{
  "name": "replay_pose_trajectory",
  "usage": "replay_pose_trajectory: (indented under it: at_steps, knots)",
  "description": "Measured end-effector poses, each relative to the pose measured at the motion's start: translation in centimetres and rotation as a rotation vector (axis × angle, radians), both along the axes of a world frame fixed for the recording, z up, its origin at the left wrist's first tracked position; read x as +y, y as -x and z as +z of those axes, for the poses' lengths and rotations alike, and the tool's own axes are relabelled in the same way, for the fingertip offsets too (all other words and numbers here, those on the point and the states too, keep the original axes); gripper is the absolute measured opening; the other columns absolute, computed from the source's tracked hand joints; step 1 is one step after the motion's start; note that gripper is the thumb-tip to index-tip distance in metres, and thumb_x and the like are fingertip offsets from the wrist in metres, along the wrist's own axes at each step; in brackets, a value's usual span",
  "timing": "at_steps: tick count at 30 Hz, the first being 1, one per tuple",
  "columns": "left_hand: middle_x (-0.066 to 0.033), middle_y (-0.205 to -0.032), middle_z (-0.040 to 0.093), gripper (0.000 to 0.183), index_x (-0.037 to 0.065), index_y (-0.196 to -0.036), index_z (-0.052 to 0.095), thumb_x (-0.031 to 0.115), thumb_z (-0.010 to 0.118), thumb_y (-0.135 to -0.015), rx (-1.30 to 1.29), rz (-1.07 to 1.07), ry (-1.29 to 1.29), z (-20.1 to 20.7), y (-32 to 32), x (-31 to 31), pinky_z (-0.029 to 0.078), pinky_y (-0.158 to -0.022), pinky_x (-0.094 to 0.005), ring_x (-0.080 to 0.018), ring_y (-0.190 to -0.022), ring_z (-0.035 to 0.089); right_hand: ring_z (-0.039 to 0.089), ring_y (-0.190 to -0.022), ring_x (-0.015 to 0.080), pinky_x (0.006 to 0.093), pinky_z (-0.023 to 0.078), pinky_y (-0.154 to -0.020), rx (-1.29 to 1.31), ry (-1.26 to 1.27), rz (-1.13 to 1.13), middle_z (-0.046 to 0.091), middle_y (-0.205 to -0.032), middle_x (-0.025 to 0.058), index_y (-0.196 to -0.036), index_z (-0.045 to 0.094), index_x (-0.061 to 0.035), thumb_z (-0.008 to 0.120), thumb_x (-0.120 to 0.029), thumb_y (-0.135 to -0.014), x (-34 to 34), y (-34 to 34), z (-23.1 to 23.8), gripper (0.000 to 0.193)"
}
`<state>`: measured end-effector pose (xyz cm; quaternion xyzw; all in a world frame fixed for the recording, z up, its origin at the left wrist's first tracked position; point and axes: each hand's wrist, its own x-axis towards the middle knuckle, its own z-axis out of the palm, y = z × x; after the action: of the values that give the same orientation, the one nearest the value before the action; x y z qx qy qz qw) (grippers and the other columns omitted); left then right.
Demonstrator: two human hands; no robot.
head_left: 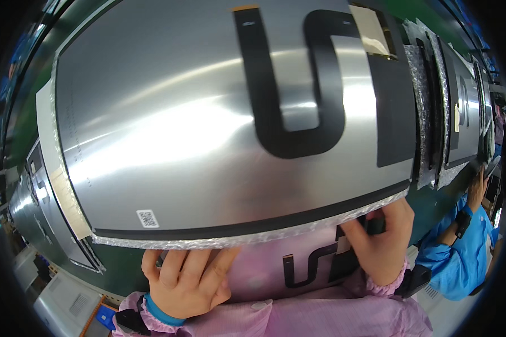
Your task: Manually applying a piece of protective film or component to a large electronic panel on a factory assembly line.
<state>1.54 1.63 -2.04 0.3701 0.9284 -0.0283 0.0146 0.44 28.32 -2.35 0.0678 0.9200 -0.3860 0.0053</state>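
A large silver display panel (168, 151) fills the middle of the head view, with a black U-shaped strip (298, 143) on its back. Bubble wrap (253, 233) shows beneath its near edge. My left hand (185, 281) is closed on this edge left of centre, its fingertips hidden under the wrap. At the right end of the edge, my right hand (383, 244) grips the panel, thumb in sight and some fingertips hidden. Below, between my hands, another shiny panel (264, 275) reflects pink and carries a similar black strip.
Wrapped panels (427, 112) stack to the right on the green table (121, 264). More panels (48, 191) lie to the left. At the right, a co-worker in a blue sleeve (455, 253) reaches toward that side. A white machine (67, 300) stands at the lower left.
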Motion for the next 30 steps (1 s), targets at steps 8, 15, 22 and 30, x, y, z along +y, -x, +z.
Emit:
replay_pose_trajectory:
  at_steps: [8,15,22,30]
  knots:
    - [-0.013,-0.12,0.05,0.043,0.021,-0.114,0.069,0.034,0.037,-0.087,0.037,0.041,-0.061,-0.7,-0.1,-0.6,0.031,-0.098,-0.0493,-0.0312,-0.113,0.042,0.045,-0.058,0.0175,0.0285,0.037,-0.053,-0.019,-0.03,-0.097,0.048,-0.068,0.0048,-0.082,0.062,-0.0008,0.074,0.001,-0.068,-0.5,-0.3,0.9,0.019]
    - [-0.0061,-0.112,0.057,0.037,0.02,-0.11,0.07,0.036,0.047,-0.087,0.116,0.021,-0.186,-1.2,0.2,-0.5,0.033,-0.098,-0.0457,-0.0241,-0.108,0.048,0.05,-0.076,0.0197,0.0321,0.039,-0.064,0.203,-0.282,0.55,0.053,-0.09,0.0003,-0.108,0.069,-0.009,0.075,-0.028,-0.066,-3.7,-0.3,1.6,0.046]
    - [-0.0025,-0.113,0.056,0.033,0.025,-0.109,0.071,0.036,0.058,-0.082,0.133,0.083,-0.231,-1.9,0.1,-0.4,0.03,-0.1,-0.0444,-0.021,-0.11,0.048,0.042,-0.078,0.0208,0.0355,0.033,-0.071,0.105,-0.513,0.512,0.043,-0.083,-0.0011,-0.113,0.07,-0.0234,0.072,-0.033,-0.067,-3.0,-0.9,1.2,0.046]
    - [-0.002,-0.113,0.056,0.032,0.025,-0.108,0.071,0.038,0.057,-0.083,0.137,0.088,-0.262,-1.9,0.0,-0.4,0.03,-0.1,-0.0451,-0.0212,-0.11,0.049,0.042,-0.082,0.0232,0.0375,0.034,-0.076,0.04,-0.625,0.375,0.043,-0.086,0.0049,-0.108,0.072,-0.0208,0.071,-0.03,-0.073,-0.8,-2.0,1.7,0.037]
